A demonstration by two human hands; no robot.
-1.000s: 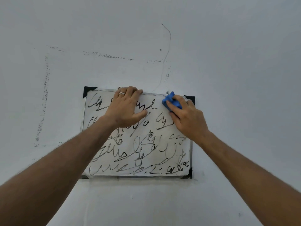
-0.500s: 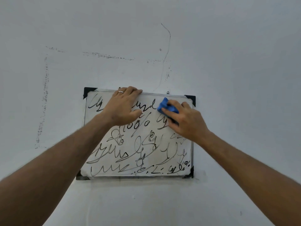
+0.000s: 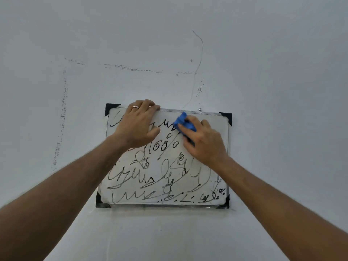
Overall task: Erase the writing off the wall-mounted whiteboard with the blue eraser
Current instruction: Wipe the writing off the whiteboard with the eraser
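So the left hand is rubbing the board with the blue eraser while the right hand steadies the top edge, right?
Not quite: the hands are swapped. In the head view the right hand holds the blue eraser against the board, while the left hand steadies the top edge.

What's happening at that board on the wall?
A person is wiping a whiteboard clean. The right hand holds a blue eraser against the upper middle of the board, while the left hand rests over the top edge, seemingly to steady it. The top right area looks wiped; black scribbles cover most of the rest, so the job has barely started.
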